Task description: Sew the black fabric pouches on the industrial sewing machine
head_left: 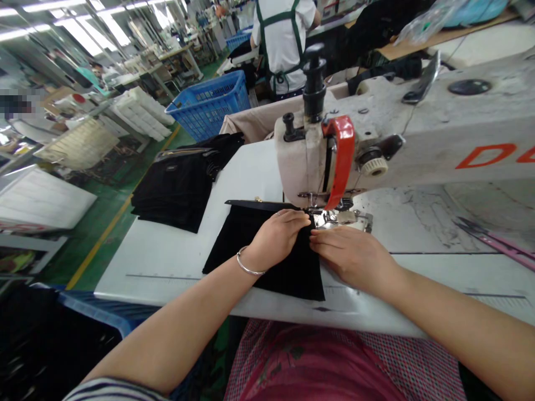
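Left hand [276, 238], a thin metal bangle [246, 264] at the wrist, fingers together and lightly curled on a black fabric panel [267, 259]; right hand [353, 259], fingers closed up and laid almost flat on the same cloth; both pressing down, fingertips nearly meeting by the panel's far edge, any pinch impossible to tell. Panel flat on a white sewing table [251, 172], its upper edge just at the steel presser foot [330, 218] of a cream industrial sewing machine [401, 117], its lower corner short of the table's front edge. Only a strip of white tabletop between the panel and a folded stack of black fabric [175, 192] to the left. Farther right, pink-handled shears [497, 242] on the machine bed. Beyond the table, a blue plastic crate [209, 103] on green flooring and a co-worker in a white shirt and green apron [284, 44]; at lower left, a blue bin [83, 314] full of black cloth.
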Motion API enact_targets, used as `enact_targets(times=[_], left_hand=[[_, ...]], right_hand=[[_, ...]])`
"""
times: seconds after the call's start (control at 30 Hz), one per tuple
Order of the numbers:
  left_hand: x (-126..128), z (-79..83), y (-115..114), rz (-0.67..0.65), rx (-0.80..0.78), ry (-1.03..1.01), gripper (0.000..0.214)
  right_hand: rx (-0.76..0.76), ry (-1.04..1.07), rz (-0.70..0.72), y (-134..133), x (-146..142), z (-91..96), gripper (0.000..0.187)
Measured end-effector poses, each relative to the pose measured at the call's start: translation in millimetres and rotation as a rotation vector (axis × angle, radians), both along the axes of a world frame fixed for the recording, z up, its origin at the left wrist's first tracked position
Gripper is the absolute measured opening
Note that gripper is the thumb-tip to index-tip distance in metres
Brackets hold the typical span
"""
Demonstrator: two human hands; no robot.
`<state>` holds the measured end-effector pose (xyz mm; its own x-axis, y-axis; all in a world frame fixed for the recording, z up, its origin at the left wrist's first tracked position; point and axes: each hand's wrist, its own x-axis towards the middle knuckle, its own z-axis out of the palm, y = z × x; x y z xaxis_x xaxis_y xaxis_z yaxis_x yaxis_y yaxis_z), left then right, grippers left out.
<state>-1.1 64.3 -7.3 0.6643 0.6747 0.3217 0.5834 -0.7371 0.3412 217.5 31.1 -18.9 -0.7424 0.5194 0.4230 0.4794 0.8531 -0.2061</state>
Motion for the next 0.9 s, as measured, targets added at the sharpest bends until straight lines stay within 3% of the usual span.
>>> enact_targets(times=[0.3, 0.47, 0.5, 0.6, 0.63, 0.7, 0.77, 0.9], left_hand=[[2, 1.4, 1, 0.018, -0.044, 0.005, 0.034], [1, 17.1, -13, 0.022, -0.130, 0.055, 0.031], [0, 21.8, -21, 0.005, -0.150, 0.083, 0.037], [-4, 31.9, -51, -0.088, -0.195, 0.175, 0.090], [-5, 33.0, -61, -0.116, -0.201, 0.199, 0.095], [-7, 32.1, -79, -0.139, -0.202, 0.230, 0.077], [-7, 28.7, -90, -0.135, -0.174, 0.215, 0.049], [-3, 22.0, -97, -0.083, -0.145, 0.157, 0.048]], right_hand=[[-0.038, 0.001, -0.006, 1, -1, -2.2, 0.025], [-0.074, 0.006, 0.030, 0, 4, 2.0, 0.029], [-0.090, -0.004, 0.048, -1, 9, 5.8, 0.031], [-0.146, -0.042, 0.024, -7, 32, 19.4, 0.048], [-0.161, -0.052, -0.011, -8, 41, 22.9, 0.053], [-0.167, -0.074, -0.071, -6, 52, 26.0, 0.057], [-0.146, -0.106, -0.111, 2, 53, 24.1, 0.046], [-0.020, -0.099, -0.349, 24, 28, 13.5, 0.018]])
